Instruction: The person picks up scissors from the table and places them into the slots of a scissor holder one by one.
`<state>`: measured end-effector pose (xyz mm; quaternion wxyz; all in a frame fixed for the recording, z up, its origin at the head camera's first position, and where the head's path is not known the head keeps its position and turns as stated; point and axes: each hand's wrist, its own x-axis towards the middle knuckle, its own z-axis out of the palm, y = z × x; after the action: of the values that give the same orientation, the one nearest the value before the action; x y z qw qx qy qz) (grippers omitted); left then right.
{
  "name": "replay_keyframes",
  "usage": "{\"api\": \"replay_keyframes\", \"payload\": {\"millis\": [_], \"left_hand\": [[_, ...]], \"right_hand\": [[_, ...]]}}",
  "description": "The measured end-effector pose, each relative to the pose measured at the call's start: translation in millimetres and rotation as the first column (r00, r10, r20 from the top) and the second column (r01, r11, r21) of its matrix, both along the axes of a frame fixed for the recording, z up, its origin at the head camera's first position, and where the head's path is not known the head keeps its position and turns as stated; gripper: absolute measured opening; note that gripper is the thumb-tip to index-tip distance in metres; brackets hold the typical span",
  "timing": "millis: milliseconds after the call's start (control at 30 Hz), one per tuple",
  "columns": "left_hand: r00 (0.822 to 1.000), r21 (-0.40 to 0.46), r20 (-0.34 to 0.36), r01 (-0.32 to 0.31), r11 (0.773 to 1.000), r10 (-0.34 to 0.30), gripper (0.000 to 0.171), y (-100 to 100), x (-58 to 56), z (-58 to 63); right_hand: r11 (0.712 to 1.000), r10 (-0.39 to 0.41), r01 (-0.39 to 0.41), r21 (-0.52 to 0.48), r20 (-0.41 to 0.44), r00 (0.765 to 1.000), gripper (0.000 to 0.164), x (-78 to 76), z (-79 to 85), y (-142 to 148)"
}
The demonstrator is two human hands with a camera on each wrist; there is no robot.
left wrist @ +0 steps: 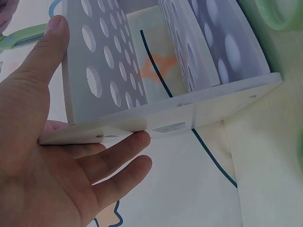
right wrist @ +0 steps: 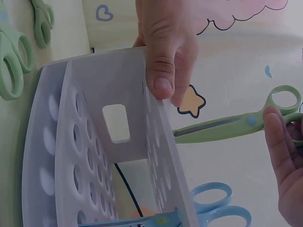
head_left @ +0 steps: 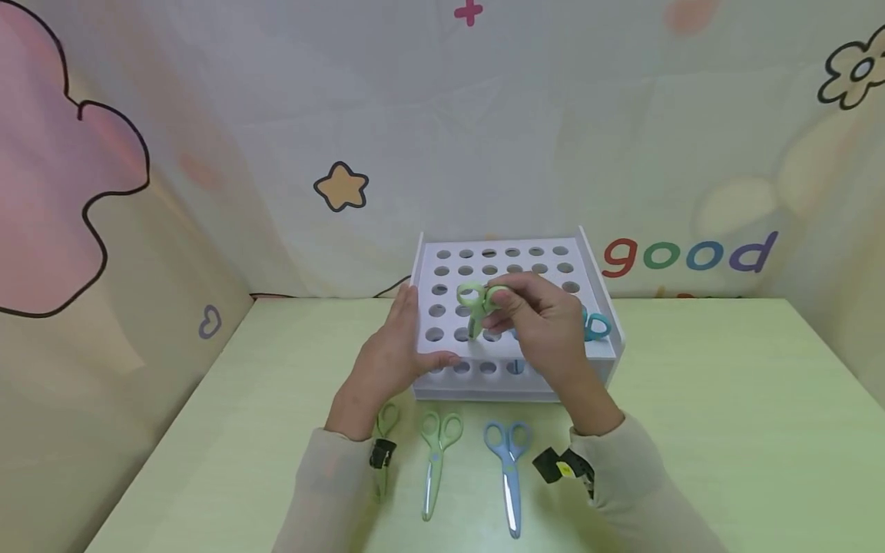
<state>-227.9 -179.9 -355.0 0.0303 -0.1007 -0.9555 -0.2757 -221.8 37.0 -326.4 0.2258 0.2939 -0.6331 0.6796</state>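
In my right hand, thumb and fingers pinch one handle loop of green scissors, blades pointing down over the front rows of a white holed rack. The right wrist view shows the blade of these scissors close to the rack's top panel; whether its tip is in a hole cannot be told. My left hand rests against the rack's left side, fingers fairly straight along the outer wall and thumb on the top panel's front edge. Blue scissors stand in the rack, their handles above the panel.
On the table before the rack lie green scissors and blue scissors. More green scissors are partly hidden by my left wrist. A printed cloth backdrop hangs behind the table, and a dark cord runs behind the rack.
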Motion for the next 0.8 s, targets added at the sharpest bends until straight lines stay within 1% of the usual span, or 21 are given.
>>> {"api": "replay_keyframes", "payload": {"millis": [167,333,567,667,733,800], "left_hand": [[1.000,-0.002,-0.011,-0.001,1.000,0.001,0.125,0.3,-0.7,2.6],[1.000,-0.008,-0.014,-0.002,1.000,0.001,0.124,0.0,-1.4,1.3],[0.999,0.016,-0.039,0.013,1.000,-0.012,0.120,-0.7,-1.7,-1.9],[0.999,0.019,-0.046,0.017,1.000,-0.016,0.119,-0.4,-1.3,-2.3],[0.999,0.021,-0.045,0.019,1.000,-0.018,0.119,0.0,-0.9,-2.0],[0.999,0.023,-0.049,0.020,1.000,-0.019,0.118,0.5,-1.0,-1.8]], "right_hand": [[1.000,0.004,-0.004,-0.017,-0.014,1.000,0.011,0.4,0.8,-1.1],[1.000,0.007,-0.008,-0.013,-0.010,1.000,0.010,1.3,-0.1,-0.2],[1.000,0.008,-0.008,-0.013,-0.001,1.000,0.010,1.8,-2.9,0.6],[1.000,0.003,-0.003,-0.006,0.029,1.000,0.010,2.8,-2.6,1.4],[1.000,0.012,-0.013,0.010,0.077,0.997,0.010,3.7,-2.7,1.3],[0.999,0.019,-0.025,0.048,0.135,0.991,0.010,3.9,-4.4,0.2]]}}
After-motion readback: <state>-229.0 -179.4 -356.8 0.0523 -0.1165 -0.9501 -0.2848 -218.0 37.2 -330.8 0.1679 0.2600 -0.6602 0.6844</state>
